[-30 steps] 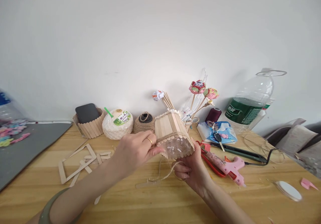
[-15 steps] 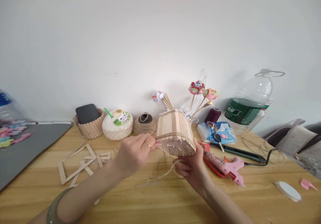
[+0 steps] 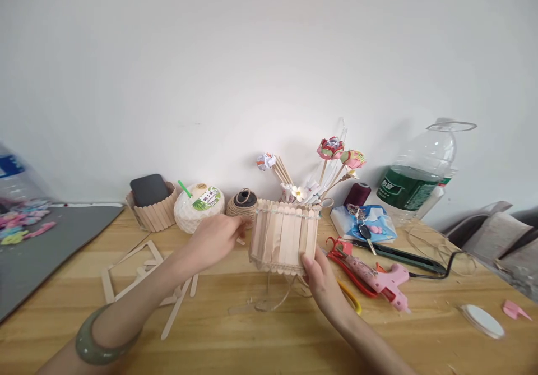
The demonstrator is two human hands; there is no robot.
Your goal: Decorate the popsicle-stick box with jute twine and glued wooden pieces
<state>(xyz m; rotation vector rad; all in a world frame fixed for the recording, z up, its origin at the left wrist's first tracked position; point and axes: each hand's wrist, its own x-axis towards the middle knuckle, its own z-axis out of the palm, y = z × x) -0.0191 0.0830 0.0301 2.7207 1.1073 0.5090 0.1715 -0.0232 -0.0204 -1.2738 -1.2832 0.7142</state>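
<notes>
A box of pale craft sticks [image 3: 286,237] is raised over the table, its slatted side facing me, with cord running along its upper and lower edges. My right hand [image 3: 321,279] grips it at the lower right corner, thumb on the front. Just left of the box is my left hand [image 3: 216,237], closed, its fingertips pinched by the box's upper left side; whatever they hold is hidden. A loose length of twine [image 3: 281,303] hangs below the box and curls above the table.
Along the wall stand a stick holder with a phone [image 3: 148,190], a wrapped coconut [image 3: 199,209], a twine spool [image 3: 244,201], paper flowers [image 3: 331,148] and a large bottle [image 3: 409,184]. Scissors [image 3: 357,277] and a pink glue gun [image 3: 384,279] lie right. Loose craft sticks [image 3: 176,310] lie left.
The box has turned from showing its clear underside to standing nearly upright, slightly lower and to the left. My right hand shifted from underneath to its side; my left hand moved slightly left and up.
</notes>
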